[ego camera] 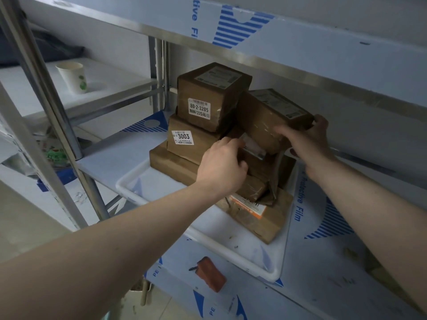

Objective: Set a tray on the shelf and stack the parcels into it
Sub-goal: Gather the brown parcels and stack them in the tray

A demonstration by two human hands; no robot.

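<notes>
A white tray [272, 271] sits on the steel shelf [323, 262], holding brown taped parcels: a flat one [265, 218] at the bottom, two labelled boxes [208, 98] stacked behind, another [270, 114] tilted on top.

We see steel shelving [323, 262] wrapped in white protective film with blue stripes, an upper tier [300, 49] overhead. A grey upright post [46, 88] stands at left, beside a neighbouring rack [111, 88]. Behind is a pale wall [369, 135]; the light is dim and bluish.
</notes>
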